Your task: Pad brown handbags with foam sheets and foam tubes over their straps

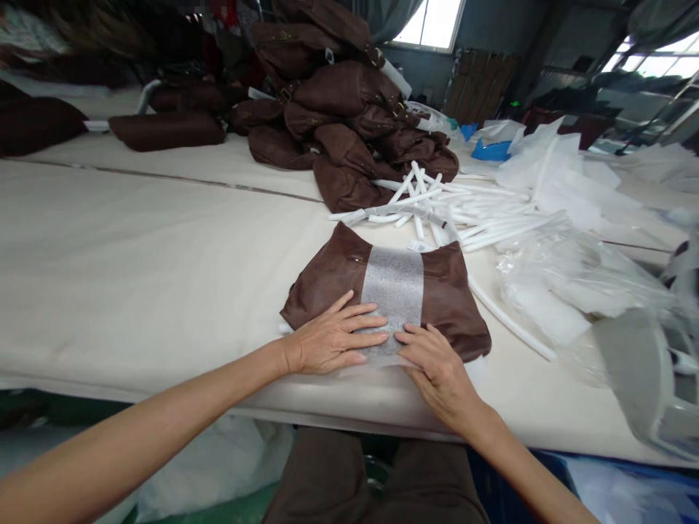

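A brown leather bag (328, 280) lies flat near the front edge of the cream table (136, 255). A white foam sheet (394, 284) runs as a strip across its middle. My left hand (330, 338) lies flat with fingers stretched out, pressing on the bag and the sheet's near end. My right hand (437, 364) rests beside it, fingers flat on the sheet's lower edge and the bag's near side. Neither hand grips anything.
A pile of brown bags (344, 102) stands at the back centre, with more bags (167, 129) to the left. White foam tubes (437, 207) lie behind the flat bag. Clear plastic bags and white wrapping (568, 276) crowd the right side. A blue object (491, 151) sits farther back.
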The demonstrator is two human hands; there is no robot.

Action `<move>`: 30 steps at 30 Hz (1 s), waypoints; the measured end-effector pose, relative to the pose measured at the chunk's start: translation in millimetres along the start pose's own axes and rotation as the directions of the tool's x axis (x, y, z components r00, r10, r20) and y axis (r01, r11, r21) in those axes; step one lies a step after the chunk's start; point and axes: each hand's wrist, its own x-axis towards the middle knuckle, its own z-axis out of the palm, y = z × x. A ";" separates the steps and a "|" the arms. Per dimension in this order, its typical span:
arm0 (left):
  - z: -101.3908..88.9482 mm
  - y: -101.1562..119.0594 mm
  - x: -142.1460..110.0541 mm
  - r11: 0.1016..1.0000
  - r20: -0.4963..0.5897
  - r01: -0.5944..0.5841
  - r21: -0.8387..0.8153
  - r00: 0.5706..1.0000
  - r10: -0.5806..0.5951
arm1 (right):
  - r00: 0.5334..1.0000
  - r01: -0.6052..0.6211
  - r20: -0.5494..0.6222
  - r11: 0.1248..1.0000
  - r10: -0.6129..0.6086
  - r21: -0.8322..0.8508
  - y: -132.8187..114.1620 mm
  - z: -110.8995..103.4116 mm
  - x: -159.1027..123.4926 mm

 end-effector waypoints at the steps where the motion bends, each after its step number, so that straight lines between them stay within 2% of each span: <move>1: -4.1 -0.2 -0.4 0.999 0.028 0.003 -0.044 1.000 -0.002 | 0.999 -0.052 -0.005 0.998 0.052 0.038 1.2 1.4 2.1; 5: -16.5 -0.8 -1.1 0.990 0.113 0.003 -0.142 0.994 0.013 | 0.982 -0.190 0.008 0.971 0.191 0.144 -1.3 2.6 12.1; 9: -15.4 -0.9 -2.3 0.996 0.120 -0.018 -0.090 0.992 0.029 | 0.951 -0.309 0.051 0.937 0.304 0.164 -7.1 1.0 18.3; 12: -7.9 -1.0 -3.4 0.998 0.048 -0.002 -0.058 0.999 0.005 | 0.926 -0.378 0.047 0.913 0.376 0.154 -9.2 4.1 18.9; 16: 3.0 2.1 -2.6 0.991 -0.153 0.071 -0.109 0.984 -0.087 | 0.886 -0.464 0.049 0.875 0.462 0.136 -10.7 9.7 20.4; 19: 8.6 9.2 1.0 0.971 -0.267 0.147 -0.188 0.944 -0.195 | 0.855 -0.517 0.003 0.852 0.519 0.084 -12.1 12.3 23.4; 22: 12.0 18.4 7.0 0.943 -0.336 0.244 -0.226 0.889 -0.311 | 0.825 -0.564 -0.046 0.826 0.563 0.003 -12.9 15.5 26.7; 27: 15.8 29.2 16.2 0.873 -0.413 0.424 -0.241 0.769 -0.488 | 0.797 -0.604 -0.090 0.789 0.597 -0.114 -10.9 23.7 31.9; 30: 18.7 32.4 19.8 0.838 -0.449 0.488 -0.245 0.708 -0.544 | 0.794 -0.608 -0.113 0.775 0.598 -0.171 -8.3 27.6 35.3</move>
